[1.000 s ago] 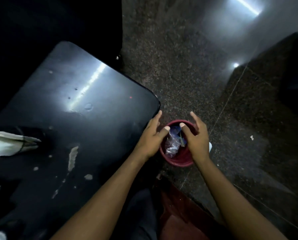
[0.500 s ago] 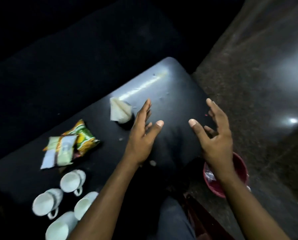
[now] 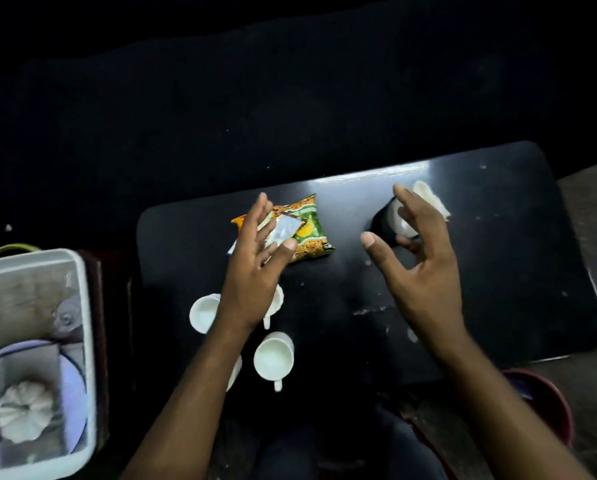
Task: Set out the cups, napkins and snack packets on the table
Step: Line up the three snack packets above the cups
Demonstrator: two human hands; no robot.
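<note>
Both hands spread wide, palms turned toward each other, gripping nothing. Left hand (image 3: 252,271) raised over the middle of the bench (image 3: 498,271), fingers fanned, covering part of a cup and part of the packets. Right hand (image 3: 422,268) hovering to the right, fingers curled loosely, thumb out, in front of a cup set farther back; whether touching that cup, cannot tell.

Counted outward: four white cups grouped near the left hand — one cup (image 3: 273,356) fully in view at the near edge with its handle pointing nearer, a second cup (image 3: 201,311) to the left, a third cup (image 3: 277,299) mostly hidden under the hand, a fourth cup (image 3: 234,372) half behind the left forearm. A fifth cup (image 3: 399,223) farther right, with a white napkin (image 3: 428,199) just beside or in it; cannot tell which. Two snack packets: an orange-and-green packet (image 3: 307,230), with a pale packet (image 3: 283,232) lying on top of it.

Open dark surface across the right half of the bench and between the hands. Off the left edge, a white bin (image 3: 85,306) with things inside. Off the near right corner, a red bowl (image 3: 560,410) lower down.
</note>
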